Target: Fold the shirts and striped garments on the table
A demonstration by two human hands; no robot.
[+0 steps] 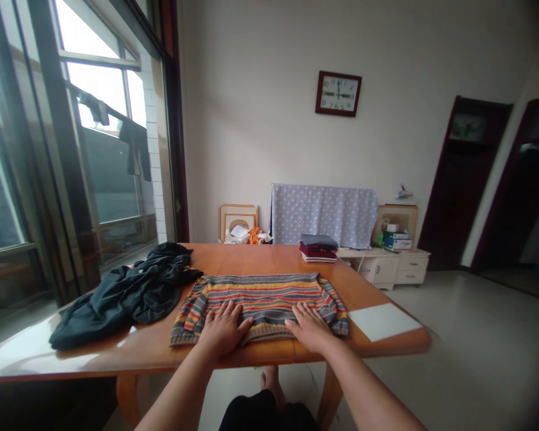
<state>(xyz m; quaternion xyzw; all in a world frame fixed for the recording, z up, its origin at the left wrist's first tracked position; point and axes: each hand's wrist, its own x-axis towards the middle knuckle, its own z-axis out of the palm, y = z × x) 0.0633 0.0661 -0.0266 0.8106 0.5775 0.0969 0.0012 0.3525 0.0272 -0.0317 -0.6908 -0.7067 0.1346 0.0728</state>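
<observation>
A striped sweater [265, 296] in grey, yellow, red and blue lies spread flat on the wooden table [251, 257], hem toward me. My left hand [224, 329] rests palm down on the hem at the near left, fingers spread. My right hand [309, 326] lies flat on the hem at the near right, fingers also apart. Neither hand grips the fabric. A dark jacket [130, 290] lies crumpled on the table to the left of the sweater.
A small stack of folded clothes [318, 247] sits at the table's far edge. A white sheet [383, 320] lies at the near right corner. Large windows run along the left; a low cabinet [388, 266] and a cloth-covered object stand by the far wall.
</observation>
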